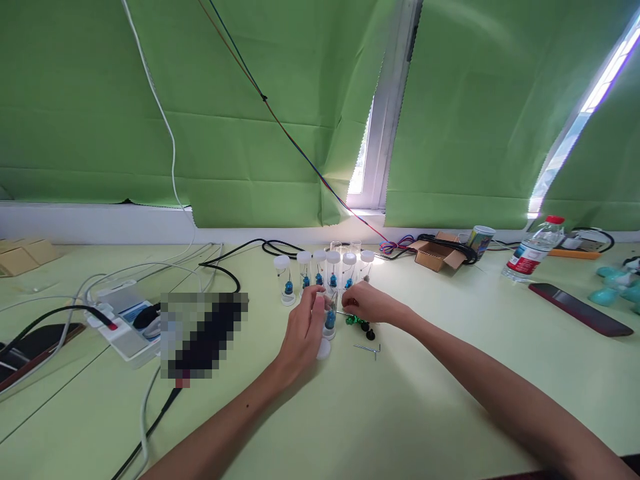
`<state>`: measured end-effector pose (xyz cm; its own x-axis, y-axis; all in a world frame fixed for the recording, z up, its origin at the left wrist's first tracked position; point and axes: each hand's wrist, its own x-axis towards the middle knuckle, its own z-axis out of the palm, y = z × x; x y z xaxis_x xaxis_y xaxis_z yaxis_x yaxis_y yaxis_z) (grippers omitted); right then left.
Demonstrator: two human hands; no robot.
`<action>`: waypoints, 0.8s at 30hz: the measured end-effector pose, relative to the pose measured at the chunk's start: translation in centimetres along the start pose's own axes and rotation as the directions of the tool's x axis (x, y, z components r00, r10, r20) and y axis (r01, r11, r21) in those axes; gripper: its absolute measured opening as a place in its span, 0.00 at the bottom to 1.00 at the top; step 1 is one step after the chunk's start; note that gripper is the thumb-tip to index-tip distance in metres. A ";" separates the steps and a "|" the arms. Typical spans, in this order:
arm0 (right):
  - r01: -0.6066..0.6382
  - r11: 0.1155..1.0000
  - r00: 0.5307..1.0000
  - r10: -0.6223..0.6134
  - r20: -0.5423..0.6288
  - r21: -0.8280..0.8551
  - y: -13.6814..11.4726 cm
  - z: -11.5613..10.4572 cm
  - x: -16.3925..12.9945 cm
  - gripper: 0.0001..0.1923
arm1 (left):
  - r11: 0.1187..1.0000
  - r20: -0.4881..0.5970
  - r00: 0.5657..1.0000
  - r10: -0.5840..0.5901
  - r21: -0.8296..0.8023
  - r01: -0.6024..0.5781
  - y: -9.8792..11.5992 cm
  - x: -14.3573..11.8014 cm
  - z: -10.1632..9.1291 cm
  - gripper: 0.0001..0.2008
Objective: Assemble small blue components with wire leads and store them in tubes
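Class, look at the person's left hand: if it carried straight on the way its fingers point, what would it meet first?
Most likely the row of capped clear vials just beyond the left hand, which already touches an uncapped vial; depth is hard to judge.

No text or label is clear enough to read.

pale green table — capped vials, power strip, water bottle, cardboard box, phone.

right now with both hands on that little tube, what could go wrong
The left hand and right hand work right against the row of capped tubes; a nudge could topple them. The loose white cap and small black parts might roll off unnoticed.
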<state>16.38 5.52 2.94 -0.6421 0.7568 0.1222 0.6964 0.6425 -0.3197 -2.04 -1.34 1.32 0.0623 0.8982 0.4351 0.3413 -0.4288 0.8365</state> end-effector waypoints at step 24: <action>-0.127 0.977 0.991 0.133 0.025 -0.169 -0.1 1.6 0.3 0.06 | 1.000 -0.016 1.000 -0.002 0.004 0.002 -0.1 0.1 0.1 0.20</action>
<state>15.58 5.45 1.51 -0.5514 0.8325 0.0547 0.8165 0.5520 -0.1692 -2.02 -1.18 1.24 0.0463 0.8972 0.4391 0.3454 -0.4269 0.8358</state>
